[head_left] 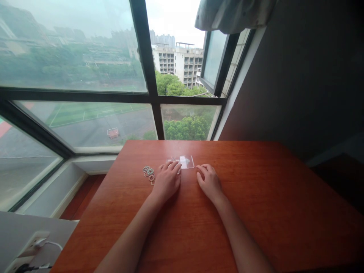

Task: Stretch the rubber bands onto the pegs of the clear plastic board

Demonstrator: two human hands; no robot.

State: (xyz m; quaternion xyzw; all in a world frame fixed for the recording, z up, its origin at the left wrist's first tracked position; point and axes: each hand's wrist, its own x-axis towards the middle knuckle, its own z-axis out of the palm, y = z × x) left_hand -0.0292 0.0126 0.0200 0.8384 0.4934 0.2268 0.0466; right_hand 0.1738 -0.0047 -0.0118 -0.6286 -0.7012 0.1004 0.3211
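My left hand (168, 177) lies palm down with its fingers stretched over the near part of a clear plastic box. It hides much of that box, and nothing shows in its grip. A flat transparent panel (187, 162), perhaps the box's lid, extends to the right of the fingertips. Just left of the hand is a loose pile of several small grey and beige rings (148, 171), too small to tell their kind. Slightly apart from the panel, on its right, my right hand (209, 181) rests on the table with loosely bent fingers and holds nothing visible.
The reddish-brown wooden table (270, 201) reaches up to a dark-framed window (155, 99). One window pane (215, 57) stands open at the upper right, below a grey curtain (233, 15). Wall sockets with plugs (40, 242) are at the lower left, beside the table.
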